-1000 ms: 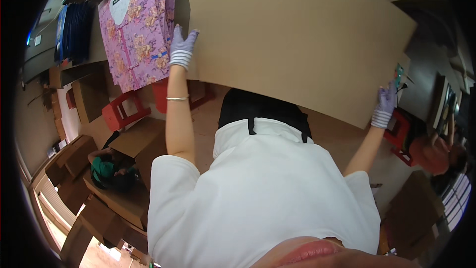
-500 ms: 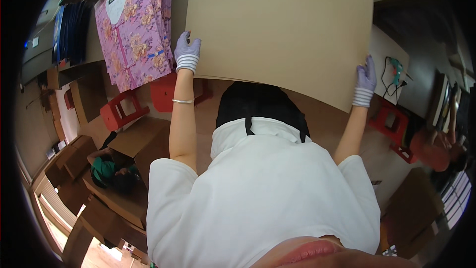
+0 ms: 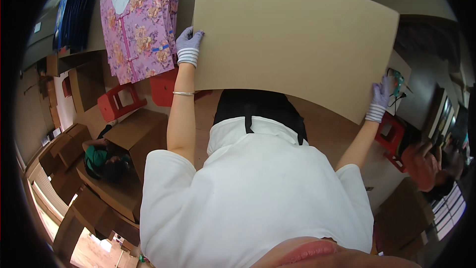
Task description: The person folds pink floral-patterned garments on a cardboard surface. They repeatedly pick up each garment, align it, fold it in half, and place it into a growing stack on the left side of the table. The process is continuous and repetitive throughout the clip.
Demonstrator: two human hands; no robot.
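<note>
- Brown floor (image 3: 342,129) spreads beneath the scene, with cardboard boxes (image 3: 134,134) stacked along the left side and red stools (image 3: 116,101) standing among them.
- Both arms reach up and forward, and a large plain cardboard sheet (image 3: 292,39) hangs between the two gloved hands, filling the upper middle of the view.
- Left hand (image 3: 187,44), in a pale purple glove with a striped cuff, grips the sheet's left edge; its fingers (image 3: 192,35) lie close together, flat on the near face, pointing up and inward.
- A thin bracelet (image 3: 183,93) circles the left forearm below the cuff.
- Right hand (image 3: 381,97), gloved the same way, clasps the sheet's lower right corner; its fingers curl round the edge, so whether they are spread cannot be told.
- Just left of the left fingers hangs a pink flowered garment (image 3: 136,25) in a clear wrapper, and dark blue garments (image 3: 74,20) hang further left.
- Beyond the right fingers, at the far right, another person in a red top (image 3: 424,166) bends low.
- Well below the left fingers, another person in a green top (image 3: 96,159) crouches by the boxes.
</note>
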